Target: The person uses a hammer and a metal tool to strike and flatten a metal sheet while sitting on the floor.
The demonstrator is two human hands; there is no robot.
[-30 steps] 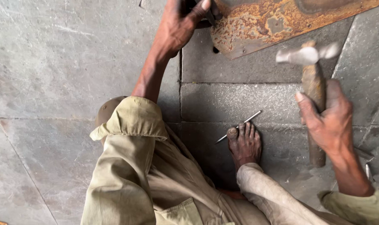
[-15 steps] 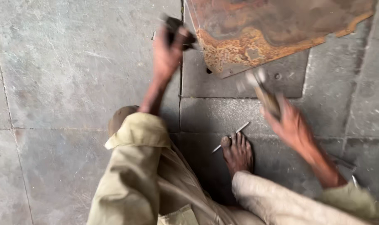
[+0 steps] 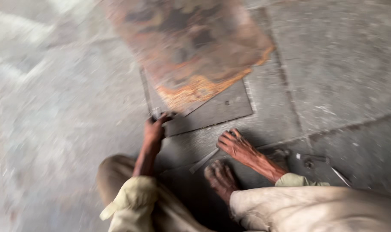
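We take the rusty, orange-brown sheet of metal (image 3: pixel 191 51) as our landmark: it lies flat on the grey stone floor (image 3: pixel 341 64), blurred by camera motion, its ragged near edge overlapping a thin grey metal plate (image 3: pixel 221 109) that rests just below it. At the near left corner of the rusty sheet our left hand (image 3: pixel 154 129) is closed around a small dark tool (image 3: pixel 157 113), whose shape we cannot make out through the blur; the fingers wrap it tightly and its tip touches the grey plate. Below the sheet and to the right of that hand, our right hand (image 3: pixel 236 146) rests flat on the floor, fingers spread and holding nothing. Just beside it, nearer to us, lies a slim grey metal rod (image 3: pixel 204 160), and next to that our bare foot (image 3: pixel 219 176). Farther right of the sheet's near edge, by our light khaki trouser leg (image 3: pixel 315 210), sits a small grey metal piece (image 3: pixel 309 163) with a hole in it.
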